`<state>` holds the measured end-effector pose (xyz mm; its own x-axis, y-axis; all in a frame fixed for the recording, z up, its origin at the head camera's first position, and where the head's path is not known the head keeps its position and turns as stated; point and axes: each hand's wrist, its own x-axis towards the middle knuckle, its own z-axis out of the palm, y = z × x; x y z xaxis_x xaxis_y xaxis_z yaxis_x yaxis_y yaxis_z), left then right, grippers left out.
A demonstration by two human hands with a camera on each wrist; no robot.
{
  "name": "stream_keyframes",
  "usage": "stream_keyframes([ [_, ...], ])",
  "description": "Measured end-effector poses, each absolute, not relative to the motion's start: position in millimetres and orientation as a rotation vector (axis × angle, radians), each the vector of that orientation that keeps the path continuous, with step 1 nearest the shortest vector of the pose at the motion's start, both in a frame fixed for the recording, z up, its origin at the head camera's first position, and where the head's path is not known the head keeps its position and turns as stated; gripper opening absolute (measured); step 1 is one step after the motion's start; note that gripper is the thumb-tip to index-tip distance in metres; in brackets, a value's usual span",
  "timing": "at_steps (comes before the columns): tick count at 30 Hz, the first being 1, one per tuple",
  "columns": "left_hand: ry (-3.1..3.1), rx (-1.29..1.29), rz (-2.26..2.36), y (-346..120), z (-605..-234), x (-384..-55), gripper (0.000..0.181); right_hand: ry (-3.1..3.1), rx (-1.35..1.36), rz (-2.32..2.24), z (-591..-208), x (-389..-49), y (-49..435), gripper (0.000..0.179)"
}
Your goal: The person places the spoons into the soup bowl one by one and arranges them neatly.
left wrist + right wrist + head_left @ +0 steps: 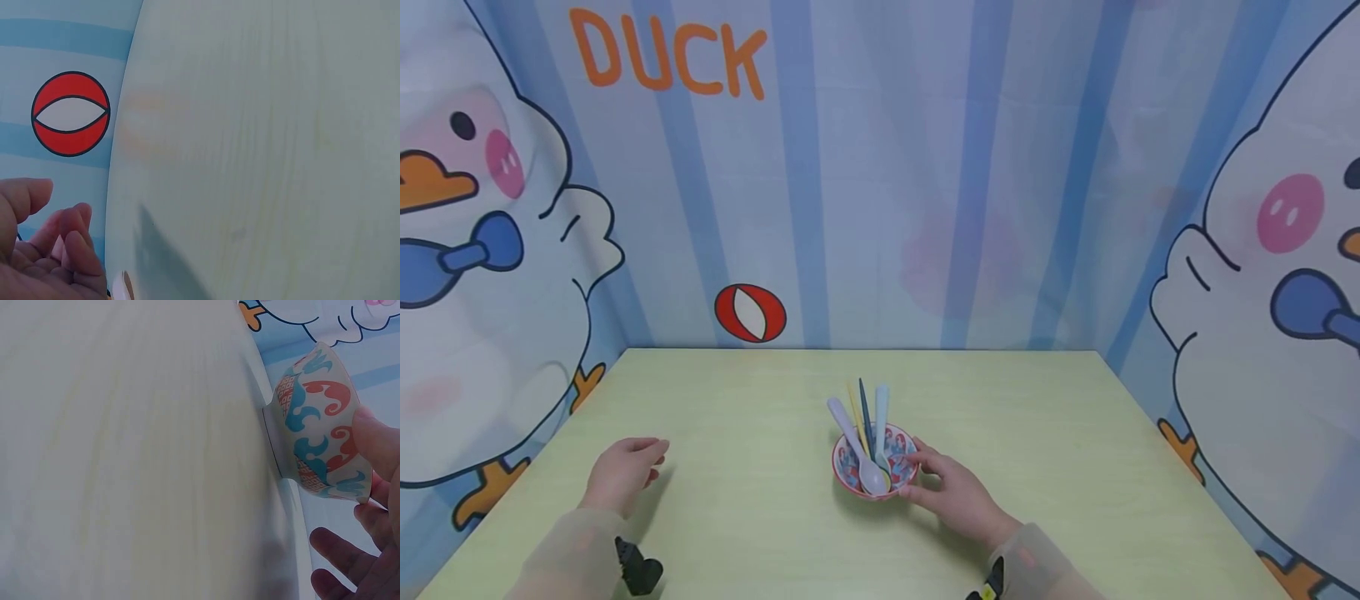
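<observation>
A bowl (912,481) with a red rim and a red-and-blue pattern stands near the middle of the table. My right hand (958,496) pinches its right rim. In the right wrist view, the thumb presses the patterned outside of the bowl (322,425). Inside it lean a lavender spoon (872,477), a light blue spoon (882,408), a thin yellow stick (854,408) and a dark blue stick (865,412). Well to the left, my left hand (625,473) hovers over the table with loosely curled fingers, holding nothing. Whether the bowl's base touches the table, I cannot tell.
The pale wooden table (737,400) ends at a striped blue curtain (880,167) behind, which carries a printed red ball (771,312). Curtains with large printed ducks stand along the left and right sides. Both wrists wear dark camera mounts.
</observation>
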<state>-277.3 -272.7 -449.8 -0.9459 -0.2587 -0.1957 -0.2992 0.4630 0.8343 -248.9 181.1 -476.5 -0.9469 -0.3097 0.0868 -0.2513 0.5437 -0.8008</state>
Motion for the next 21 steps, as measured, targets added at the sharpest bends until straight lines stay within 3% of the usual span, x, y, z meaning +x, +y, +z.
stream_keyframes([
  [21,2.699,-0.68,1.311,-302,-449,-271,0.066,2.697,-0.493,-1.391,-476,-249,181,0.047],
])
